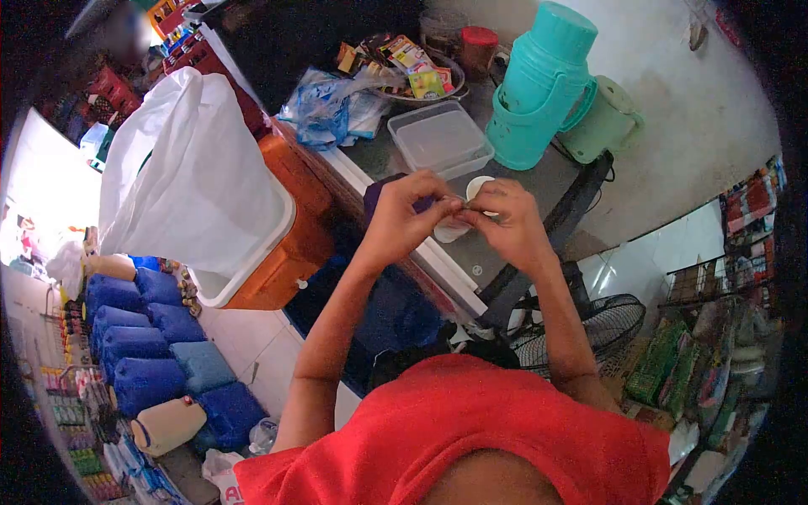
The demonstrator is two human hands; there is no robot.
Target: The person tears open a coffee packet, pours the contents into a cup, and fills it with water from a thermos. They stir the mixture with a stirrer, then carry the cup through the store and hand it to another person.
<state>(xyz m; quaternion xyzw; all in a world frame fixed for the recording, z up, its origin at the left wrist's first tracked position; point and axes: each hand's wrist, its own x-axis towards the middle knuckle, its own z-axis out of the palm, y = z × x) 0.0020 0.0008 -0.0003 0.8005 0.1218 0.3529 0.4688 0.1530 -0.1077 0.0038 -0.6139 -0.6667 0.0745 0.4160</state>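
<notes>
Small white cup (452,230) is held just above the bench (539,189), squeezed in between both hands and not far from the clear plastic box (442,139). The left hand (411,212) is curled up, with thumb and fingertips pinched on something tiny at the cup's top. The right hand (507,220) is wrapped round the cup's side, and its fingertips are pinched on that same spot.

It looks like fiddly fingertip work at the rim. It's probably best done with the cup upright and over the bench, gripped low by one hand while the pulling is done slowly by the other. Otherwise it could easily get tipped or crushed.

What's actually pinched can't be made out, since it's too small and covered by fingers. Whether anything's in the cup can't be told either. The white round shape (480,185) behind the right fingers might be its rim or a lid, not clear. The picture's edges are blacked out by the lens.
</notes>
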